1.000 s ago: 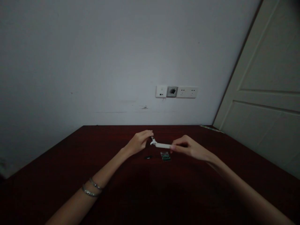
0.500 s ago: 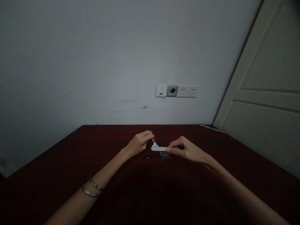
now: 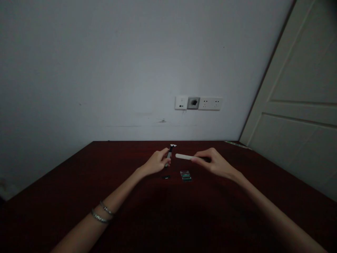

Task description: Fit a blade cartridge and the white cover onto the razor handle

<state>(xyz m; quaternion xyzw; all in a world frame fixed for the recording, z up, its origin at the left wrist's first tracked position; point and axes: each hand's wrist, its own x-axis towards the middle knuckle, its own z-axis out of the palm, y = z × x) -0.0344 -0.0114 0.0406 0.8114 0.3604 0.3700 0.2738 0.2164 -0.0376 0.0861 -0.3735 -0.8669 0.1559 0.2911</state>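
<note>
My left hand (image 3: 155,163) is closed around the handle of a razor (image 3: 170,154). The razor stands nearly upright with its shiny metal head at the top. My right hand (image 3: 214,161) pinches one end of a slim white bar with a rounded tip (image 3: 183,156), whose kind I cannot make out. That tip points left at the razor, with a small gap between them. Below the hands, a small clear pack with dark green pieces (image 3: 186,175) lies on the dark red table (image 3: 147,218). Left of the pack lies a small black piece (image 3: 166,177), too small to name.
A pale wall (image 3: 131,70) rises behind the table, with a row of sockets (image 3: 210,103) on it. A panelled door (image 3: 297,109) stands along the right side. A thin printed strip (image 3: 237,144) lies at the table's back right edge.
The razor's head has swung from pointing down at the white bar to pointing up, and the two have come apart. My right hand has lifted the bar slightly, uncovering more of the clear pack.
</note>
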